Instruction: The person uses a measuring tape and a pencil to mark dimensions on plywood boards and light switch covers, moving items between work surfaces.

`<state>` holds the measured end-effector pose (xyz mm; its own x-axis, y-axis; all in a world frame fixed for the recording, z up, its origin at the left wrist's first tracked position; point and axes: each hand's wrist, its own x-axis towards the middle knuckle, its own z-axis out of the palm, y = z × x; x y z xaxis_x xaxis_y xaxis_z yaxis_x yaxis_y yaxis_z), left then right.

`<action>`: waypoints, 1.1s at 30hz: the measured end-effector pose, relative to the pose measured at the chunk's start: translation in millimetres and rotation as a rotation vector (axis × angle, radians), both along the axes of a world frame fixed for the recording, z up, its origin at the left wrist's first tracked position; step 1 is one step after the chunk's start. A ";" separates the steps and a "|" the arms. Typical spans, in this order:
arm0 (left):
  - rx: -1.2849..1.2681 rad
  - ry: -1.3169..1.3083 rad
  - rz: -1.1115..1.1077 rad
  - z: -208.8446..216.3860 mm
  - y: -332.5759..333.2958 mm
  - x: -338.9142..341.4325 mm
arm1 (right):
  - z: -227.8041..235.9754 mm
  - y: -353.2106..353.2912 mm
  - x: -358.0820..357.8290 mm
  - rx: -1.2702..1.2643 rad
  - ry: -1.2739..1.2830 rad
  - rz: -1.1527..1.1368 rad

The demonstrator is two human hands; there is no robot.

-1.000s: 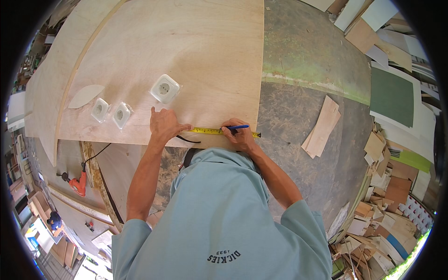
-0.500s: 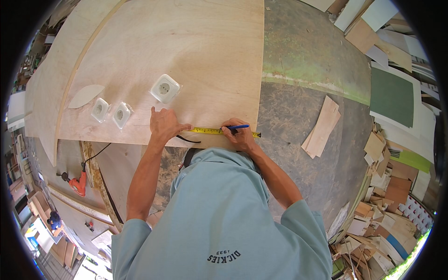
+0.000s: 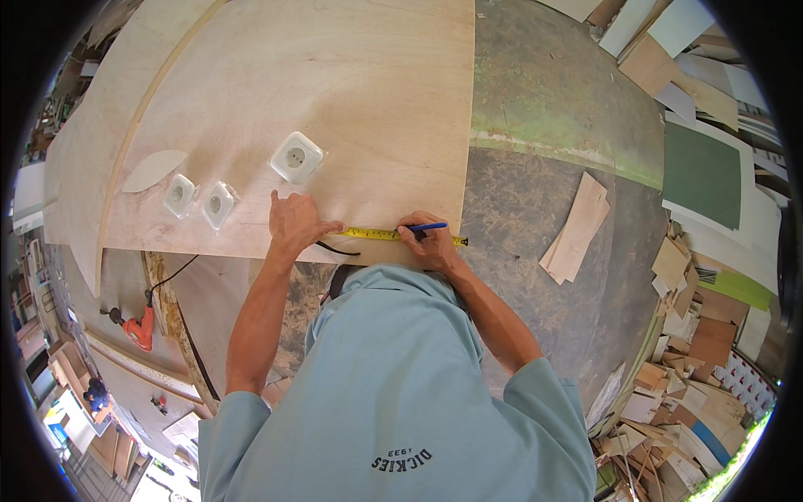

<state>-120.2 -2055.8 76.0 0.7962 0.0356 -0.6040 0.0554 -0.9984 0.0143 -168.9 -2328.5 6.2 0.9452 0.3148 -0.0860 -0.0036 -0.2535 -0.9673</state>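
Observation:
A large plywood sheet lies in front of me. Along its near edge a yellow measuring tape is stretched out. My left hand presses down on the tape's left part, fingers spread on the wood. My right hand grips a blue pen with its tip at the tape near the sheet's right corner. Three white wall sockets in clear wrap lie on the sheet: a bigger one just beyond my left hand, and two smaller ones further left.
A leaf-shaped wood offcut lies left of the sockets. A thin wood strip rests on the concrete floor to the right. Piles of board scraps crowd the right side. An orange power drill with a cable lies lower left.

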 end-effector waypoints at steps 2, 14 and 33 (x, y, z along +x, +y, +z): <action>0.001 0.003 -0.003 -0.5 0.0 0.2 | -0.9 -0.1 0.1 0.003 -0.007 0.000; -0.005 0.022 0.006 3.6 -0.9 1.3 | -7.3 0.9 -3.1 0.087 0.061 -0.044; -0.003 -0.097 -0.020 -5.1 2.3 -5.0 | 6.2 24.8 12.2 0.158 0.247 0.076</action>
